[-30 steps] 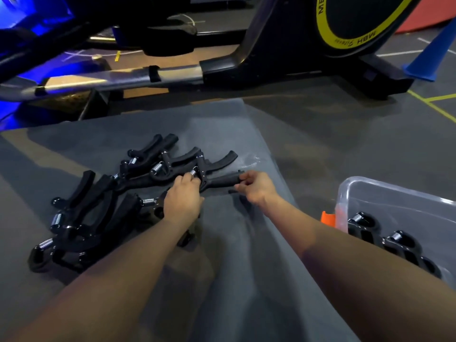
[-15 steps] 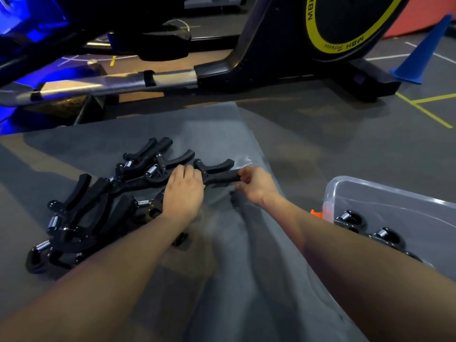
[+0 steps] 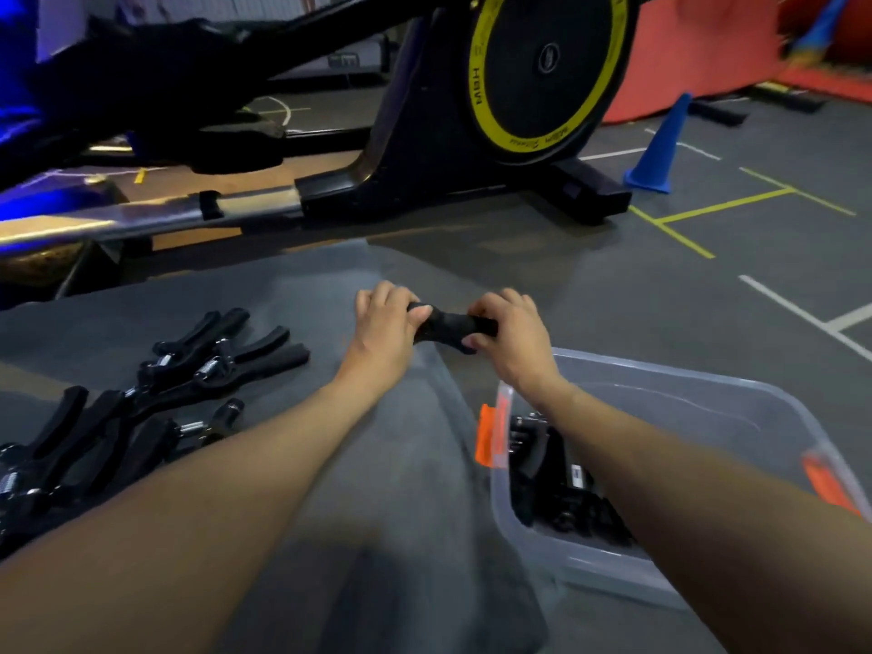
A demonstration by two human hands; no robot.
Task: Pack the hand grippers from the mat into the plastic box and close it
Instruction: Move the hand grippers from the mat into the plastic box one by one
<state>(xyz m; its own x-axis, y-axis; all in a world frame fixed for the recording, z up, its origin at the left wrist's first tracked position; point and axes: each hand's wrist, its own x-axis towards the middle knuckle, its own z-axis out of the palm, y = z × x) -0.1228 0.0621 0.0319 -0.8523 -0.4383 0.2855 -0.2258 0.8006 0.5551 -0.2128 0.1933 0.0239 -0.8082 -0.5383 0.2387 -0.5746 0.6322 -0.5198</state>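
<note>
Where half a second ago both hands were down at the pile on the mat [image 3: 283, 295], working one hand gripper loose, that gripper [image 3: 448, 325] is now lifted clear and held in the air past the mat's right edge, just beyond the plastic box's far rim. The left hand [image 3: 384, 323] curls round one end and the right hand [image 3: 512, 335] round the other, both clamped on it. The remaining hand grippers [image 3: 155, 398] lie in a heap toward the mat's left edge, well apart from the hands. The plastic box [image 3: 708, 394] stands open on the floor beside the mat, with several black grippers already inside. By my judgement this one is about to go in, with many left and no lid in view.
</note>
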